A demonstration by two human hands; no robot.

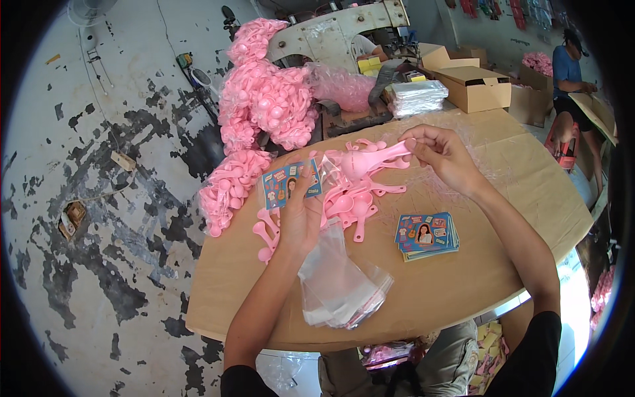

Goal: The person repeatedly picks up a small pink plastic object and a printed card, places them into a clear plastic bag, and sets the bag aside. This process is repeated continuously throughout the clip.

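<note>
— Holding anything, that left hand (pixel 299 215)?

— Yes. It grips a printed card (pixel 289 184) together with a clear plastic bag (pixel 338 281); the card stands up at twelve o'clock of the palm, the bag hangs toward five o'clock across the cardboard table (pixel 463 278).

— And the right hand (pixel 444 153)?

— Its fingertips pinch a pink spoon (pixel 377 157), which stretches toward nine o'clock from the hand, raised just above the table.

— What lies under it?

— A loose heap of pink spoons (pixel 350 202), between the two hands. A few more sit at nine o'clock of the left wrist.

— Other cards?

— A stack of cards (pixel 427 235) at six o'clock of the right hand, apart from the forearm.

— Farther off?

— Big bags of pink spoons (pixel 268 106) at the table's eleven o'clock edge, cardboard boxes (pixel 473 86) around one o'clock, and another person (pixel 570 79) standing at two o'clock.
</note>
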